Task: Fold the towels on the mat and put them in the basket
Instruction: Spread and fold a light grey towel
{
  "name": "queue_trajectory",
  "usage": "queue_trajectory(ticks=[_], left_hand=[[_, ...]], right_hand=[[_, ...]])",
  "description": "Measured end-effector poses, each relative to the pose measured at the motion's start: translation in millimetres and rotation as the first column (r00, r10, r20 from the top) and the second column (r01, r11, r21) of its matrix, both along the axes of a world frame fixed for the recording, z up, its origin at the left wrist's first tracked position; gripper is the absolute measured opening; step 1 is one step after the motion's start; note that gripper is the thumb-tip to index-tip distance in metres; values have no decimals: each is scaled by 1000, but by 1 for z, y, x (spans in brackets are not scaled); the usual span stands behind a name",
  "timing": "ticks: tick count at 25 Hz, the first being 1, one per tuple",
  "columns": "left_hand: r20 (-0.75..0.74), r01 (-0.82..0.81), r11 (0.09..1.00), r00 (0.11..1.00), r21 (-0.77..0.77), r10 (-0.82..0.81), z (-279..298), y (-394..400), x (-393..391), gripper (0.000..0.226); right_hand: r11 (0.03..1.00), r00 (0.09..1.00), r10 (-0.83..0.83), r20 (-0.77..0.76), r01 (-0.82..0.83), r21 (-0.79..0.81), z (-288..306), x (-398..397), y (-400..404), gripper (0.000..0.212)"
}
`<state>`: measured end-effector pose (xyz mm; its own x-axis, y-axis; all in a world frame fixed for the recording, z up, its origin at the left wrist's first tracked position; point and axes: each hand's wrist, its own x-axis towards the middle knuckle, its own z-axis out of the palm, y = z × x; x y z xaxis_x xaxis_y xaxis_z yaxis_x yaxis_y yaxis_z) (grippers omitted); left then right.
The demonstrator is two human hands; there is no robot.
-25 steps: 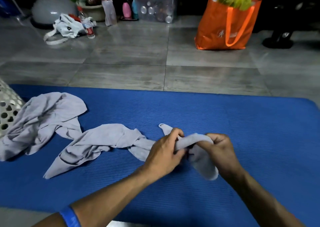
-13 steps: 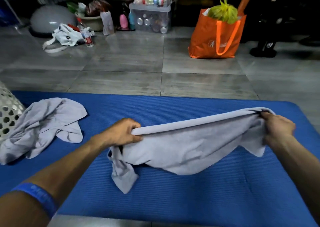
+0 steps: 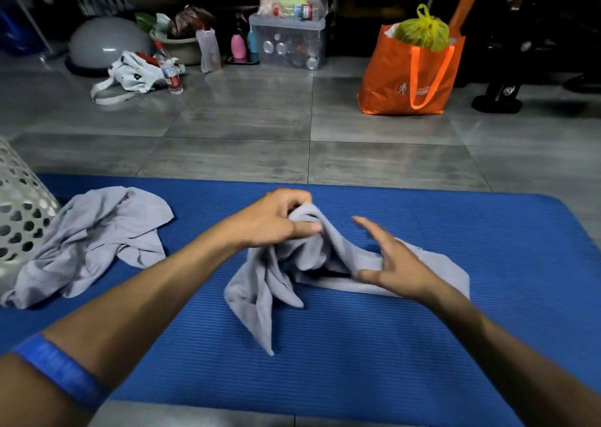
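Observation:
A grey towel (image 3: 286, 273) lies bunched in the middle of the blue mat (image 3: 487, 312). My left hand (image 3: 273, 221) grips a raised fold of it, lifting that part off the mat. My right hand (image 3: 393, 264) hovers over the towel's right part with fingers spread and straight, holding nothing. A second grey towel (image 3: 94, 241) lies crumpled at the mat's left end, against the white perforated basket (image 3: 19, 212), which is cut off by the left edge of the view.
Grey tiled floor lies beyond the mat. An orange bag (image 3: 409, 75) stands at the back right, a clear storage box (image 3: 289, 42) and bottles at the back centre, a white bag (image 3: 133, 75) and a grey dome (image 3: 107, 39) at the back left.
Half a second ago both hands held the towel stretched wide. Now my right hand has let go and the towel's right part lies on the mat; my left hand has moved towards the centre.

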<state>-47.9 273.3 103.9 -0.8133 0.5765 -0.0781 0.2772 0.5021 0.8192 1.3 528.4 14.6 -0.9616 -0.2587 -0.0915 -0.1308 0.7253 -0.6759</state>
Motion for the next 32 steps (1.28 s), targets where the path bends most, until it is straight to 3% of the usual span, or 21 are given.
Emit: queue_trajectory(ticks=[1,3,5,7,11,12,15,16,19,21,23,25,27,29,32], left_hand=[[4,31,998,999,50,-31,6,8,2,25],[12,35,988,999,151,-38,16,11,2,27],[23,14,986,1000,164,-18,20,-2,-1,32],[83,10,998,996,57,-14,12,-23,-5,35],[231,14,980,972,-199,33,-20,-73,-10,20],[221,17,961,974,-277,47,-26,-87,-9,13],[143,-105,919,975,-381,171,-41,-128,-4,28],[119,-178,907,964,-381,239,-45,-138,-3,26],[146,-274,905,931,-325,335,-51,-140,-5,20],[154,-204,934,954,-295,257,-51,-115,-7,24],[52,-125,949,988,-289,146,-48,-75,-3,32],[-55,-73,978,996,-195,64,-38,-35,4,56],[-149,1,996,989,-90,-14,-28,-9,8,56],[-158,44,997,986,-70,-55,-19,-1,7,28],[-99,-21,996,995,-83,13,-17,-11,-1,18]], right_hand=[[989,999,41,-6,-41,-142,4,0,-22,54],[927,996,-81,-38,61,-370,15,-5,-44,14],[831,966,-257,-35,203,-518,28,-13,-40,14],[755,931,-363,-28,277,-594,42,-20,-26,23],[712,820,-569,-56,459,-531,52,-34,11,30],[665,765,-643,-49,526,-530,54,-36,22,29],[557,645,-764,-32,632,-539,64,-35,58,31],[585,662,-748,-46,625,-517,67,-32,64,31],[797,811,-573,-119,518,-311,68,-25,48,24],[900,915,-395,-79,368,-233,67,-22,19,19],[964,983,-186,-3,181,-195,69,-16,-15,21],[984,999,13,48,-4,-179,76,-8,-46,28],[968,989,132,59,-116,-224,88,-2,-59,28],[936,993,107,57,-81,-341,100,-1,-54,25],[898,997,-69,38,78,-434,109,-8,-32,35]])
